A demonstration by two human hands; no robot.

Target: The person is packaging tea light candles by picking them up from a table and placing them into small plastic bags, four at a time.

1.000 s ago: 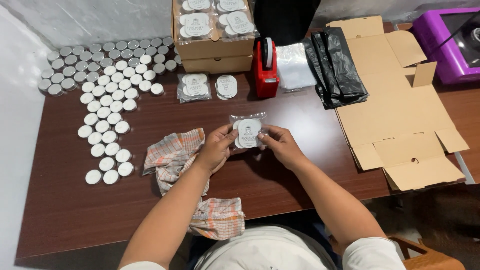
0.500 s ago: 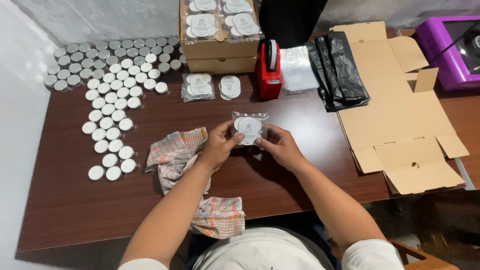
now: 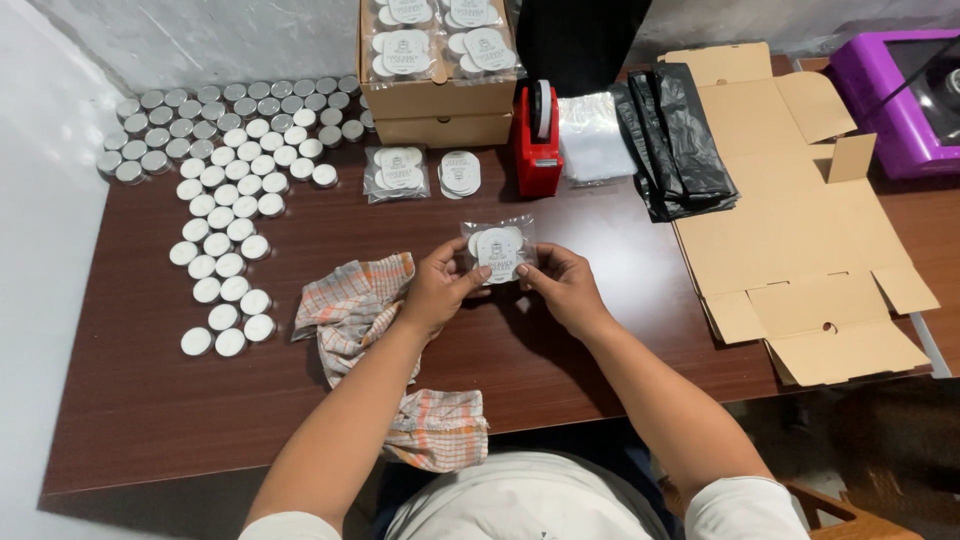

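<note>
Both hands share the grip on a small clear packet of white round candles [image 3: 497, 250], held just above the dark brown bench [image 3: 560, 370] at the centre of the frame. Left hand [image 3: 438, 290] pinches the packet's left edge, thumb on the front; right hand [image 3: 562, 288] pinches the right edge the same way, so each grip is closed narrow on the plastic. The packet faces up toward the camera, a round white label showing on top.

Just left of the left hand lies a checked orange and grey cloth [image 3: 362, 315], crumpled, trailing down toward the bench's near edge. Over in the upper left of the frame sits a big spread of tealights [image 3: 225, 190], silver cups at the back, white tops nearer. Above the hands, two more filled packets [image 3: 395, 172] lie flat on the bench, close beside each other. Behind them, at the top centre, stacked cardboard boxes [image 3: 440, 95] carry more packets on top. A red tape dispenser [image 3: 536, 140] stands right beside the boxes, then a pile of clear bags [image 3: 592, 135] and black bags [image 3: 678, 135]. Flattened cardboard box blanks [image 3: 800, 220] fill the right side, and a purple machine [image 3: 900, 90] sits in the upper right corner.
</note>
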